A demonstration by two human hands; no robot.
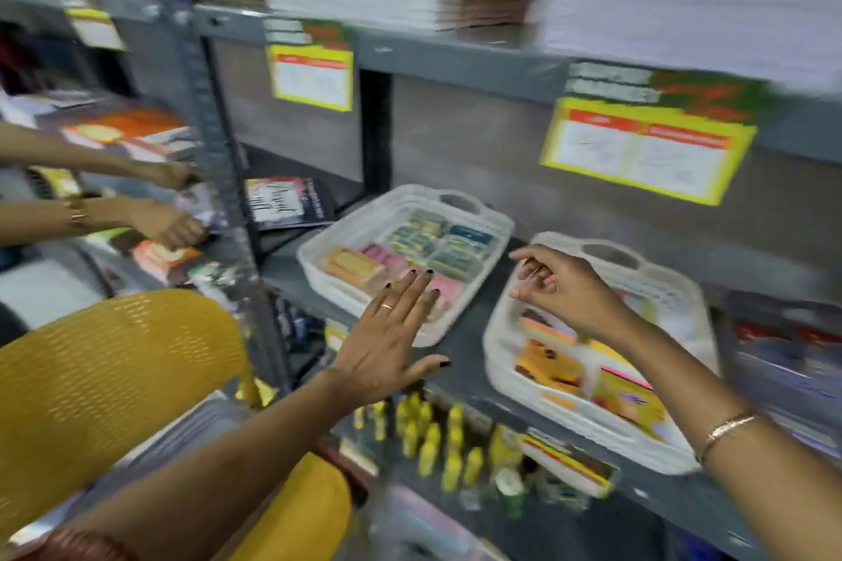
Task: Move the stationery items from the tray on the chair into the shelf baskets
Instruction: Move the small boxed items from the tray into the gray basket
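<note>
Two white shelf baskets stand side by side on a grey metal shelf. The left basket (494,219) holds orange, pink and blue-green packets. The right basket (496,360) holds orange and yellow packs. My left hand (387,342) is flat with its fingers spread, its fingertips over the left basket's front rim, holding nothing. My right hand (560,287) hovers over the right basket's far left corner with its fingers loosely curled and apart; nothing shows in it. The yellow chair (105,378) is at the lower left. A grey tray (191,428) is partly visible on its seat, mostly hidden by my left arm. The picture is blurred.
Another person's two hands (168,205) handle items on the neighbouring shelf at the left. Yellow bottles (428,437) fill the shelf below the baskets. Stacked paper and notebooks (401,0) lie on the shelf above, with yellow labels (647,150) hanging from its edge. An upright shelf post (214,141) stands between the units.
</note>
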